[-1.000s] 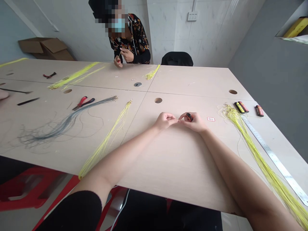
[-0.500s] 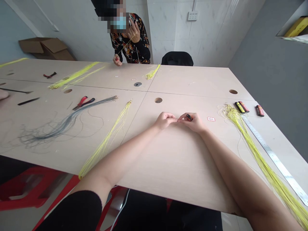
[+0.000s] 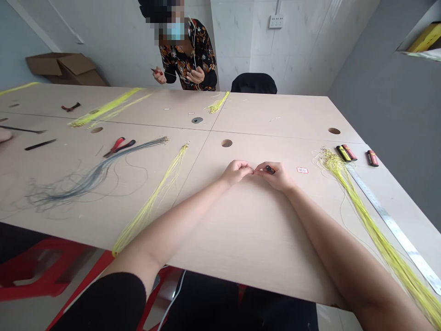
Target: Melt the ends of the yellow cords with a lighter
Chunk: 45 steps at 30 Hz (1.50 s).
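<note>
the left hand [image 3: 237, 172] and right hand [image 3: 279, 175] meet over the pale surface [image 3: 241, 230], fingers pinched together around something too small to make out. a dark tool [image 3: 270, 169] sits in the right hand. to the right lie a red-edged label [image 3: 302, 170], a yellow strand bundle [image 3: 370, 225], a metal strip [image 3: 389, 222] beside it and three small coloured cases [image 3: 350, 152]. to the left are thinner yellow strands [image 3: 151, 200], grey strands [image 3: 96, 177] and red-handled pliers [image 3: 117, 145]. across the surface, a masked co-worker [image 3: 188, 59] has both hands raised.
</note>
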Motion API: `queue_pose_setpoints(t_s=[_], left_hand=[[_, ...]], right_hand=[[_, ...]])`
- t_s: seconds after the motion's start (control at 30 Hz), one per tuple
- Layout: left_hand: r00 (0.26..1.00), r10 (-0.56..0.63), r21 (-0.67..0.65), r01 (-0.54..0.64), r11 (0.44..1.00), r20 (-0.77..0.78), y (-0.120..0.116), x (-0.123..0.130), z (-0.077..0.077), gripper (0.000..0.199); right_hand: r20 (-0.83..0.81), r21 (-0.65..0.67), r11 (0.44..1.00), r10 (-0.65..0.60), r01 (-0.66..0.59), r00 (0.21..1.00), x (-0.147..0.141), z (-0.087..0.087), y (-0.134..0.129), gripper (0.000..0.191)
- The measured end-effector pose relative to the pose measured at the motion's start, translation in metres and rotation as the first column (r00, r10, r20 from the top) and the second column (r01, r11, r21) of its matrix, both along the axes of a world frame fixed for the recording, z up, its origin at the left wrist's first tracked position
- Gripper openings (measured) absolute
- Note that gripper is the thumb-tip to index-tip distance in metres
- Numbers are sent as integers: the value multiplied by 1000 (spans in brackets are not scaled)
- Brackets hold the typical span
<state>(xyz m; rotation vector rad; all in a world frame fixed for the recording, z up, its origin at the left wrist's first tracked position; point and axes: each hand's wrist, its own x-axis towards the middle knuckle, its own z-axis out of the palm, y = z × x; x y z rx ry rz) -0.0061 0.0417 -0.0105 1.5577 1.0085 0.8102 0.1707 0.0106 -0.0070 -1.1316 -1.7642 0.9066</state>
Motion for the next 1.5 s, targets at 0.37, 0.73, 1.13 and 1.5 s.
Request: queue_pose_setpoints(t_s=[0.37,0.73,1.13,1.5], left_hand=[[1000,20,-12,-20,1000,17,-3,1,6,17],[979,181,201,-197,960,96,-1,-1,-5,29],[950,312,880,-148,451,0,-13,2,-4,19],[955,291,887,-79,455,-64,-13,2,-5,19]], right_hand=[[153,203,977,31,-62,988,1,-10,2,18],[142,7,998,-67,67,988,-1,2,-1,27],[-343,-335,939,-195,74,919,-9,-2,1,37],[-243,-300,940,-241,163,940,-16,6,-4,36]])
